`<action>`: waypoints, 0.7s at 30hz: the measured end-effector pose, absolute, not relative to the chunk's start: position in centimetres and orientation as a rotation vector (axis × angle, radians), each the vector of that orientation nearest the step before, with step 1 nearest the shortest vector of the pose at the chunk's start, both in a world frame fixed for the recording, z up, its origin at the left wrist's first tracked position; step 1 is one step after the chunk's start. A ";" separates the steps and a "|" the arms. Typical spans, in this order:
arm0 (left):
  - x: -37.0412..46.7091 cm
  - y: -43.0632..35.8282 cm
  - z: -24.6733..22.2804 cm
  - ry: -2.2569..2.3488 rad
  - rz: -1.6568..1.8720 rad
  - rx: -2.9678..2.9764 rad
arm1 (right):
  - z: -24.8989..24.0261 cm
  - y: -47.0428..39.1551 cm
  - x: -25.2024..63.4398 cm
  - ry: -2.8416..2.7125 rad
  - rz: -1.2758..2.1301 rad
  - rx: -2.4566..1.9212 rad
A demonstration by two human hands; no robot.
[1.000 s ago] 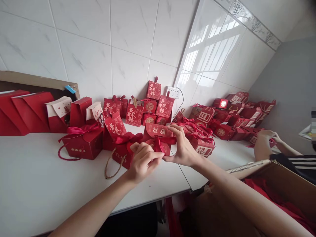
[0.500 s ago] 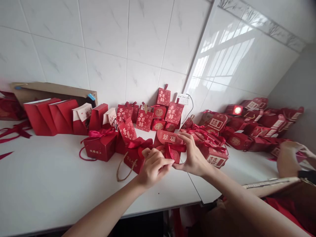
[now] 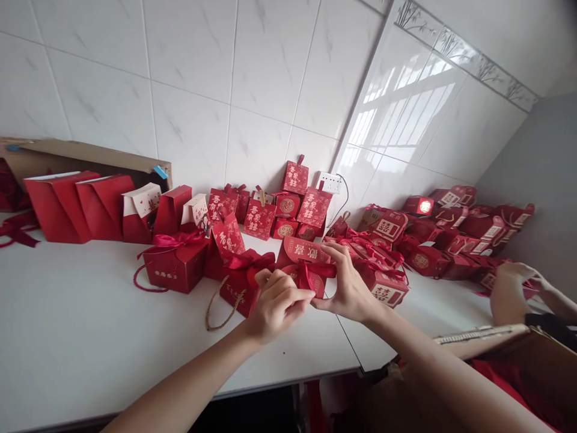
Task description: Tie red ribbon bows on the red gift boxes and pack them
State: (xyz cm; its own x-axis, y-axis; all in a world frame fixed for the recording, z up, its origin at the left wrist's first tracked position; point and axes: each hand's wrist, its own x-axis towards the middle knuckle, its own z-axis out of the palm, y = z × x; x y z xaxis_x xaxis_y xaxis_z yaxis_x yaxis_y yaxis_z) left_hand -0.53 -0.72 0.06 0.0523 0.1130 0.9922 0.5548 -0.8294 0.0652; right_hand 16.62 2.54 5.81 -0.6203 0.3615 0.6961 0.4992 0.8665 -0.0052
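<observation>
A red gift box [image 3: 303, 249] with gold characters and a red ribbon [image 3: 308, 276] tied across its front stands between my hands. My right hand [image 3: 349, 282] grips its right side, thumb low at the front and fingers over the top edge. My left hand [image 3: 279, 304] is closed at the box's front left, its curled fingertips pinching at the ribbon's lower end; the exact contact is partly hidden. Just left of it sits a red box with a ribbon bow and twine handle [image 3: 237, 291], partly behind my left hand. A red box with a cord handle [image 3: 175, 264] stands further left.
Many red gift boxes [image 3: 387, 225] are piled along the wall to the right. Red paper bags [image 3: 58, 207] line the left, before a cardboard box [image 3: 90, 153]. A power strip [image 3: 329, 181] is by the wall. Another person's hand [image 3: 514, 282] is at far right, beside an open carton [image 3: 482, 334].
The view has turned slightly to the right, so the boxes sit further left in it. My hands keep almost the same hold on the gift box and ribbon.
</observation>
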 end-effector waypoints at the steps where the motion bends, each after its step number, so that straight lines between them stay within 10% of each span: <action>1: -0.6 -0.7 0.1 -0.664 -1.834 -1.997 | 5.8 2.5 16.6 -2.302 -0.245 -0.617; 21: -0.7 -0.7 0.0 -0.678 -1.806 -2.037 | 5.5 2.7 16.7 -2.306 -0.235 -0.624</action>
State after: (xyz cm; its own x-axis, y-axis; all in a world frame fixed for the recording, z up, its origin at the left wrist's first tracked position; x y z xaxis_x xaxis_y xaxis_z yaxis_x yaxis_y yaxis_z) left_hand -0.71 -0.67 0.04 0.0808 0.1287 0.9884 0.5534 -0.8306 0.0629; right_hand 16.69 2.74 5.47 -0.6201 0.3679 0.6929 0.5002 0.8658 -0.0121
